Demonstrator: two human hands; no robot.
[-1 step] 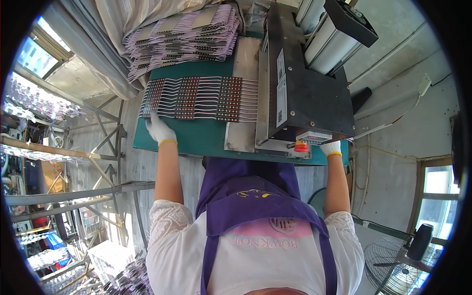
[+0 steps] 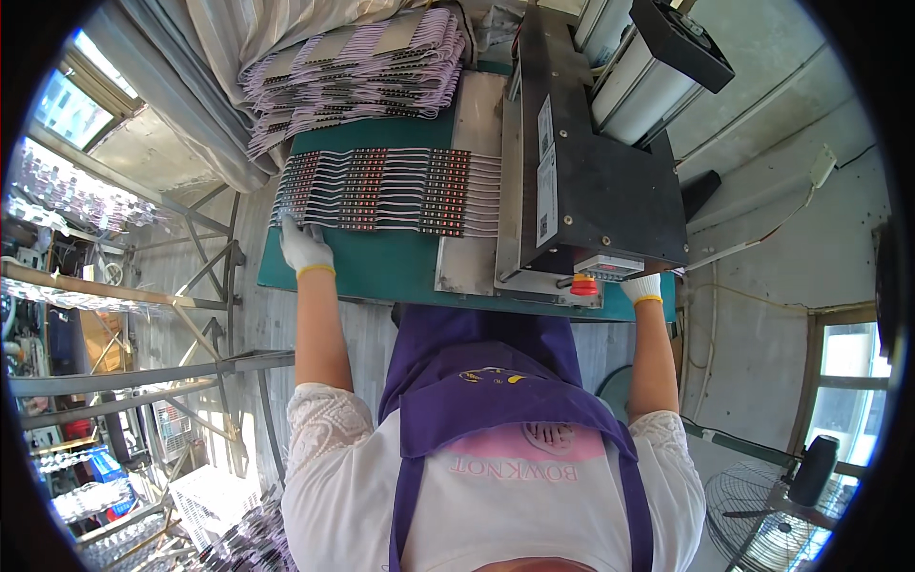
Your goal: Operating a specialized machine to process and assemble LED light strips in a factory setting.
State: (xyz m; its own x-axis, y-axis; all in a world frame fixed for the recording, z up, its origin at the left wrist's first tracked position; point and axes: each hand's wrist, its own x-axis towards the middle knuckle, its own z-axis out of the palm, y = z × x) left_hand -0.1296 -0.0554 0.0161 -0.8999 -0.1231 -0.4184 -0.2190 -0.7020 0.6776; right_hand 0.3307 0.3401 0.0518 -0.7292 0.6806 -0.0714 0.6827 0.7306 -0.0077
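Observation:
A sheet of dark LED modules (image 2: 362,191), joined in columns by pale wires, lies across the green tabletop, and its right-hand wires run under the press machine. My left hand (image 2: 306,250), in a white glove with a yellow cuff, has its fingers closed at the sheet's near left corner. The black press machine (image 2: 610,181) stands on the right with a metal plate along its left side. My right hand (image 2: 644,288), gloved the same way, is at the machine's near right corner beside the red knob (image 2: 583,285); its fingers are hidden behind the housing.
A tall pile of folded, wired module sheets (image 2: 357,76) sits at the back left of the green table (image 2: 381,267). Grey curtains (image 2: 214,86) hang beside it. Metal racks (image 2: 229,276) stand left, and a fan (image 2: 762,515) stands at the lower right.
My left hand has shifted slightly left and toward me at the sheet's corner. My right hand stays almost where it was by the machine.

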